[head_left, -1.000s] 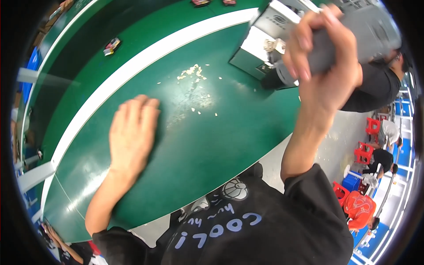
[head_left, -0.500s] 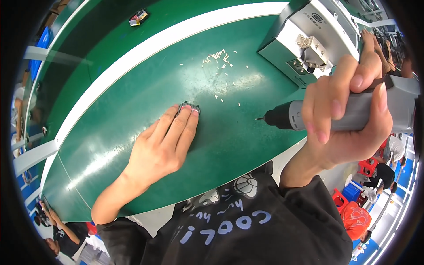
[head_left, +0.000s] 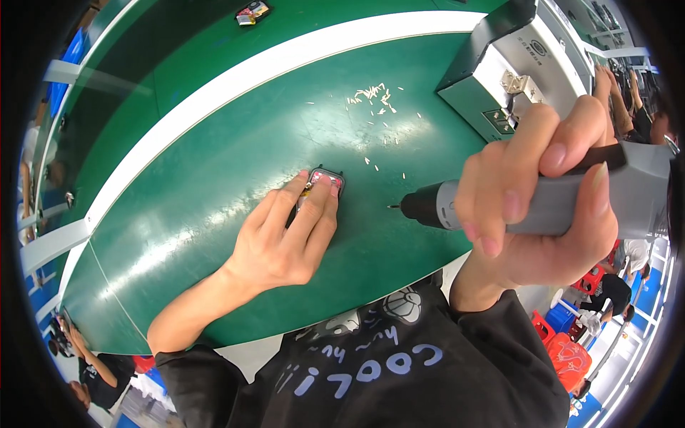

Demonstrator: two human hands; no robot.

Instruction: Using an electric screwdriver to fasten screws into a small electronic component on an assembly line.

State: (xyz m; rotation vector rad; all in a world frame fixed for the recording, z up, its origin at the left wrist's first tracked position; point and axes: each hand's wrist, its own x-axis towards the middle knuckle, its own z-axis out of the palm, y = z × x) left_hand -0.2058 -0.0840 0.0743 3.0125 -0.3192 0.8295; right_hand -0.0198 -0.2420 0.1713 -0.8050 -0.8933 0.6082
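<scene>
My left hand [head_left: 284, 237] lies flat on the green table [head_left: 214, 171], its fingertips pressing down on a small dark rectangular part with a pink face [head_left: 325, 180]. My right hand [head_left: 539, 196] grips a grey electric screwdriver [head_left: 542, 203] held level, its dark nose and thin bit pointing left. The bit tip hangs a short way to the right of the small part, apart from it.
A grey metal box-shaped machine [head_left: 499, 78] stands at the back right of the table. Pale shavings [head_left: 374, 96] lie scattered behind the part. A white stripe [head_left: 235, 71] runs along the table, with a small dark part [head_left: 251, 12] beyond it. Other people sit at the far right.
My right hand has brought the screwdriver down from high up to table level, pointing left. My left hand slid to the small part and now pins it with its fingertips.
</scene>
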